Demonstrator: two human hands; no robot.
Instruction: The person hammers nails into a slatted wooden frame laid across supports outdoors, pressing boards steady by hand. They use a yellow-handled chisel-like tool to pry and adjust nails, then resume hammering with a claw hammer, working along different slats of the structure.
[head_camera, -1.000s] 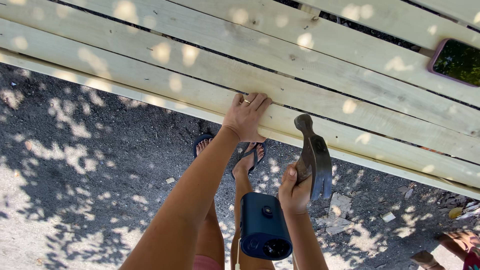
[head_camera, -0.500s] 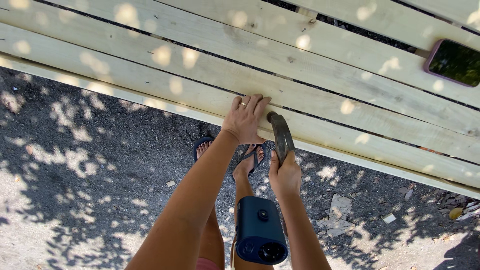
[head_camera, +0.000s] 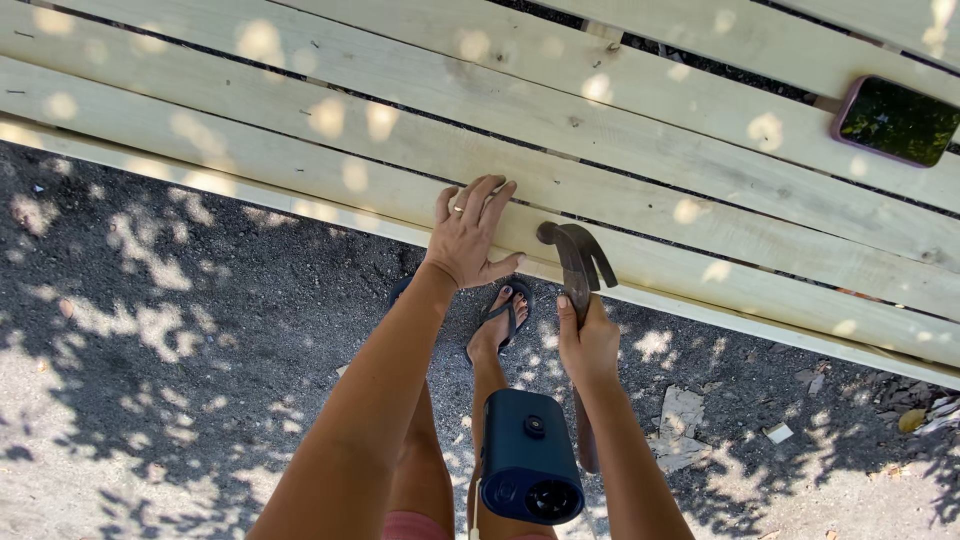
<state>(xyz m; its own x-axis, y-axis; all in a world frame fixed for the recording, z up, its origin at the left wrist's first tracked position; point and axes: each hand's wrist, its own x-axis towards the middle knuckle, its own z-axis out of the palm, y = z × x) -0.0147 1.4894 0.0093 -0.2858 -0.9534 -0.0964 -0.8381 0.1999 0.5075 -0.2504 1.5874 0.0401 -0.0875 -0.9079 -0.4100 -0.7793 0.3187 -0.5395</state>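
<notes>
My left hand (head_camera: 468, 235) lies flat with fingers spread on the nearest pale wooden plank (head_camera: 250, 165) of a slatted platform, close to its front edge; a ring shows on one finger. My right hand (head_camera: 588, 340) grips the handle of a dark claw hammer (head_camera: 575, 255). The hammer's head rests at the plank's front edge, just right of my left thumb. The handle runs down behind my right wrist.
A phone (head_camera: 896, 121) in a pink case lies face up on a far plank at the upper right. A dark blue device (head_camera: 528, 455) hangs at my waist. My feet in flip-flops (head_camera: 505, 315) stand on dark gravel with paper scraps (head_camera: 680, 425).
The hammer swung from a raised position beside the plank down and left, and its head now sits at the plank's edge by my left hand. My left hand stayed on the plank.
</notes>
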